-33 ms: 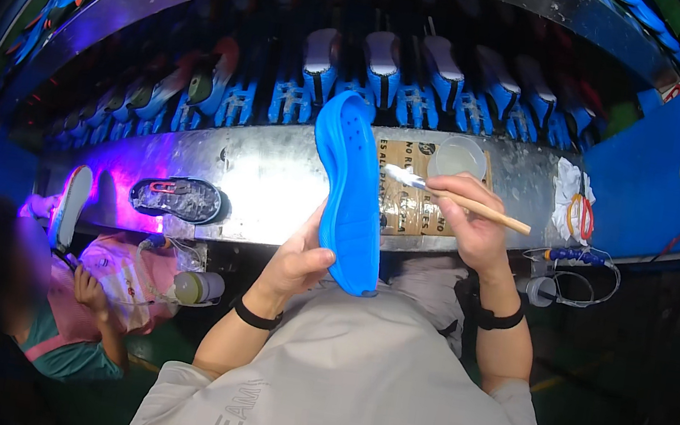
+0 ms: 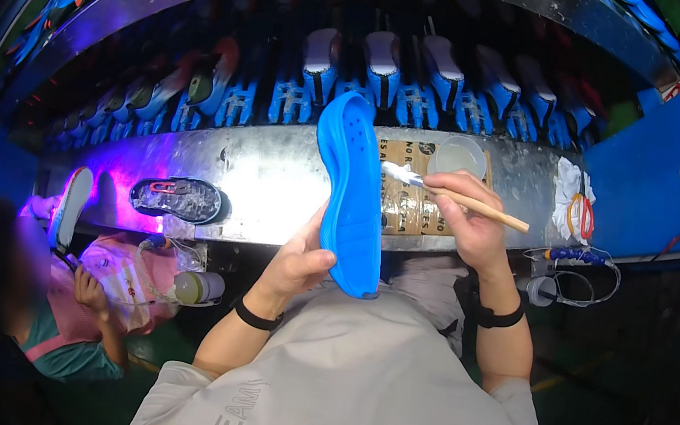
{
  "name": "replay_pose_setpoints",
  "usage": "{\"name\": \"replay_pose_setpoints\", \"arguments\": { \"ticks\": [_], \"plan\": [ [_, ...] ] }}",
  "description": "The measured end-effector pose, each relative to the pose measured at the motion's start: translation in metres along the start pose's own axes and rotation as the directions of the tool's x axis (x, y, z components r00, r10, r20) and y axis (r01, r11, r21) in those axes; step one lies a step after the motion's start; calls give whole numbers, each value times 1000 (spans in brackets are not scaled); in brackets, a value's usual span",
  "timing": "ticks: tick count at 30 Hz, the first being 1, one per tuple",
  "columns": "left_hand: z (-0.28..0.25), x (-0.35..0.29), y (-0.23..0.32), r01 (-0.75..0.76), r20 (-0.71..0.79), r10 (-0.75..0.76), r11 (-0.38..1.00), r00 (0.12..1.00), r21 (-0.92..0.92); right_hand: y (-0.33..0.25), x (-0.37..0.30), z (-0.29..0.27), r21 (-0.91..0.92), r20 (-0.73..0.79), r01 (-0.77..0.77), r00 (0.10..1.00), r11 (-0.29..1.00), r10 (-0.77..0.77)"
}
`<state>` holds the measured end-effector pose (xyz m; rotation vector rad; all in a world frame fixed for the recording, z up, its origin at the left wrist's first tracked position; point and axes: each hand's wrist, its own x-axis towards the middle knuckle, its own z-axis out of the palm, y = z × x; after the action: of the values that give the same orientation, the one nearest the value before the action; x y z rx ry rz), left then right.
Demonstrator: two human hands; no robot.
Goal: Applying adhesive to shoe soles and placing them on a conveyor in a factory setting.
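A blue shoe sole (image 2: 352, 188) stands nearly upright in front of me, its hollow inner side toward me and small round dents near its top. My left hand (image 2: 304, 256) grips its lower left edge, thumb on the front. In my right hand (image 2: 471, 219) is a paintbrush (image 2: 481, 208) with a wooden handle, pinched near the metal collar. White, wet-looking bristles point at the sole's right edge; whether they touch it I cannot tell. Behind the brush, a translucent bowl (image 2: 460, 157) of pale liquid rests on taped cardboard (image 2: 405, 215) on the metal bench (image 2: 252, 155).
A dark shoe (image 2: 176, 198) lies on the bench to the left. Beyond the bench runs a rack of shoes on blue holders (image 2: 417, 105). A white cloth (image 2: 571, 199) lies at right, near a coiled cable (image 2: 598, 282). At far left, a co-worker (image 2: 94, 299) holds a shoe.
The brush and my right hand have shifted very slightly left, bringing the bristles closer to the sole's right edge. The sole has barely moved.
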<state>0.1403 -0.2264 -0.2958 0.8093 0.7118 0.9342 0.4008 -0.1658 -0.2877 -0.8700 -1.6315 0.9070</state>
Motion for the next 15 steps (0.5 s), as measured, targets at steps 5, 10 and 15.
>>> {"name": "replay_pose_setpoints", "arguments": {
  "ticks": [5,10,15],
  "plan": [
    [7,-3,6,-7,36,7,1000,999,13,-1,10,7,-59,11,90,996,994,-89],
    [8,-4,10,19,43,-18,1000,999,-10,-4,3,9,-121,58,172,984,978,-166],
    [4,-4,8,-5,3,5,1000,1000,2,-11,-9,12,-90,81,137,988,986,-129]
  ]
}}
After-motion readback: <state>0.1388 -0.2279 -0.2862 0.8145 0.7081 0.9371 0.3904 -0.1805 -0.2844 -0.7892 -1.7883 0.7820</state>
